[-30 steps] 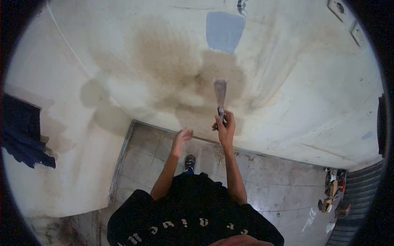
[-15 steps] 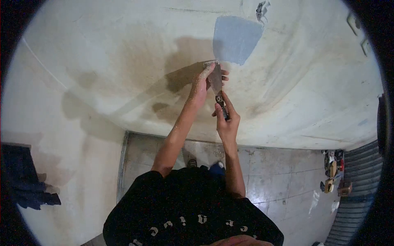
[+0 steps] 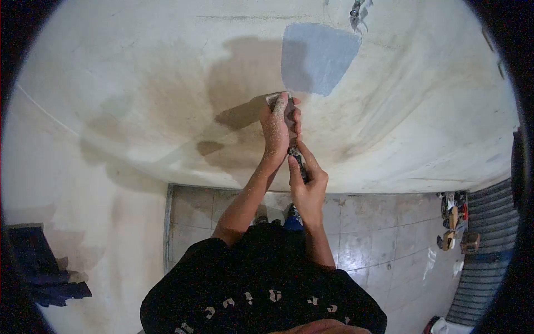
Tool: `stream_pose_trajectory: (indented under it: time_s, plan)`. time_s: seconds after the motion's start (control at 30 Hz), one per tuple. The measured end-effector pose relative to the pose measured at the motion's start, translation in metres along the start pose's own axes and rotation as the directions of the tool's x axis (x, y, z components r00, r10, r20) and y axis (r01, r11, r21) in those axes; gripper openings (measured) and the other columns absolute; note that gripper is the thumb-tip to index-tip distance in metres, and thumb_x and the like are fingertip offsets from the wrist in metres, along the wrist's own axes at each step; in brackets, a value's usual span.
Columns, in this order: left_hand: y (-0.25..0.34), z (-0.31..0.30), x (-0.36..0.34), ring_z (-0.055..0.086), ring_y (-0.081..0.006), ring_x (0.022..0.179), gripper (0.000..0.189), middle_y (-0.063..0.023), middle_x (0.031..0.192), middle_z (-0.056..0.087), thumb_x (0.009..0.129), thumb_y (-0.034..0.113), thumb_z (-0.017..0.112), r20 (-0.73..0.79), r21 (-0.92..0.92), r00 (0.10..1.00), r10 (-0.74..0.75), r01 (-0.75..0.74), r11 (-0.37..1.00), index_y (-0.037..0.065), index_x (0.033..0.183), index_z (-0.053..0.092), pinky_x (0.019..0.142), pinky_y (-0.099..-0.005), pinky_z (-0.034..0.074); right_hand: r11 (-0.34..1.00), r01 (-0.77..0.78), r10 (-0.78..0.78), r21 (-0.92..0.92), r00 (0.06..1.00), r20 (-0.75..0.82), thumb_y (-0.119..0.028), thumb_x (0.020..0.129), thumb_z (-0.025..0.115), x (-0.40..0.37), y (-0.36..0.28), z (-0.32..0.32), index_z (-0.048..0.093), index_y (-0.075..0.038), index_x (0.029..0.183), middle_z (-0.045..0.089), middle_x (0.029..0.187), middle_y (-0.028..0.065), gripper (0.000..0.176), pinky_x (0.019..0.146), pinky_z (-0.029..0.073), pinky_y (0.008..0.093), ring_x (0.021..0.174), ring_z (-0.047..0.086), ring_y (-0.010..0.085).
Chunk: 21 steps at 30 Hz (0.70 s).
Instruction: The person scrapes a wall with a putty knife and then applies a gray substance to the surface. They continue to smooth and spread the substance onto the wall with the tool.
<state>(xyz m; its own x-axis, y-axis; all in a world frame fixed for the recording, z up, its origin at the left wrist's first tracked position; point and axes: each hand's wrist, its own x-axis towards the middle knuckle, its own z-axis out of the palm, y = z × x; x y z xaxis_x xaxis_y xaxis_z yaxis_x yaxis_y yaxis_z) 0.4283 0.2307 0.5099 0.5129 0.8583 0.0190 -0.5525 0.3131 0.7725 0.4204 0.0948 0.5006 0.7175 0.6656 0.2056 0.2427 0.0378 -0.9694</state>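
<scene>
A putty knife (image 3: 289, 122) with a greyish blade and a dark, stained handle is held upright in front of the wall. My right hand (image 3: 309, 188) is closed around its handle, index finger stretched along it. Wrapped round the blade from the left is my left hand (image 3: 275, 131), dusted with pale crumbs; its thumb lies over the top end and its fingertips show on the right. Whitish material (image 3: 272, 99) shows by the thumb at the blade's end. Just above sits a blue-grey patch (image 3: 320, 58) on the pale wall (image 3: 384, 139).
A small metal pipe fitting (image 3: 355, 10) sticks out above the patch. Dark cloth (image 3: 36, 261) is at the left wall. Below is a tiled floor (image 3: 367, 234); assorted items (image 3: 453, 220) lie at right beside a ribbed grey shutter (image 3: 489, 245).
Both hands and the putty knife have come down, away from the blue-grey patch. My left hand has wrapped further over the blade, covering more of it.
</scene>
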Motion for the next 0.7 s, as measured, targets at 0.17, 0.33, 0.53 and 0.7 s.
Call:
stream_pose_trajectory:
  time_s: [0.17, 0.33, 0.53, 0.7]
  plan:
    - [0.001, 0.001, -0.004, 0.045, -0.0124, 0.036, 0.033, -0.0022, 0.055, 0.05, 0.095, 0.035, 0.054, -0.038, 0.019, 0.999, -0.029, 0.03, 0.999, 0.004, 0.083, 0.057, 0.032, -0.0271, 0.035, 0.997, 0.063, -0.064, -0.036, 0.997, -0.031, -0.006, 0.089, 0.061, 0.001, 0.016, 0.002, 0.058, 0.001, 0.126, 0.07, 0.105, 0.0162, 0.038, 0.069, 0.048, 0.0257, 0.079, 0.059, 0.009]
    - [0.008, 0.005, -0.004, 0.045, -0.0122, 0.037, 0.033, -0.0019, 0.055, 0.05, 0.095, 0.034, 0.054, -0.054, 0.032, 0.996, -0.069, 0.071, 0.997, 0.004, 0.083, 0.057, 0.032, -0.0264, 0.034, 0.994, 0.096, -0.099, -0.054, 0.993, -0.058, -0.006, 0.088, 0.062, 0.004, 0.013, 0.004, 0.059, -0.001, 0.126, 0.071, 0.103, 0.0146, 0.038, 0.061, 0.047, 0.0239, 0.069, 0.056, 0.0055]
    - [-0.006, -0.001, -0.002, 0.043, -0.0112, 0.037, 0.033, -0.0017, 0.055, 0.05, 0.095, 0.034, 0.055, -0.033, 0.025, 0.998, 0.053, -0.052, 0.998, 0.004, 0.083, 0.057, 0.033, -0.0246, 0.034, 0.99, 0.143, -0.143, 0.008, 0.988, -0.067, -0.006, 0.087, 0.064, 0.008, 0.031, 0.005, 0.06, 0.0, 0.124, 0.07, 0.103, 0.0161, 0.037, 0.069, 0.05, 0.0247, 0.08, 0.063, 0.0087]
    - [-0.003, 0.001, -0.001, 0.044, -0.0103, 0.037, 0.035, -0.0015, 0.055, 0.05, 0.095, 0.036, 0.055, -0.028, 0.064, 0.998, 0.061, -0.059, 0.996, 0.003, 0.083, 0.057, 0.033, -0.0241, 0.035, 0.993, 0.115, -0.117, -0.04, 0.991, -0.058, -0.005, 0.087, 0.064, 0.007, 0.029, 0.005, 0.06, 0.001, 0.123, 0.07, 0.104, 0.0171, 0.037, 0.073, 0.05, 0.0254, 0.087, 0.064, 0.0106]
